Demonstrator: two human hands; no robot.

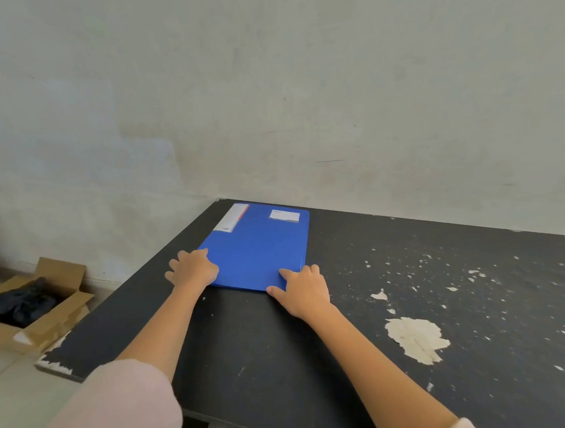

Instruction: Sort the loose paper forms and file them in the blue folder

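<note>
The blue folder (260, 247) lies closed and flat on the black table (406, 273), near the far left corner. It carries a white label strip along its spine and a small white card pocket at the far end. My left hand (193, 268) rests on the folder's near left corner, fingers curled over the edge. My right hand (302, 289) presses on the near right corner, thumb and forefinger spread on the cover. No loose paper forms are in view.
The table's black coating is chipped, with a large pale bare patch (416, 337) at the right. On the floor to the left stands an open cardboard box (42, 305) holding something dark. A plain wall runs behind the table.
</note>
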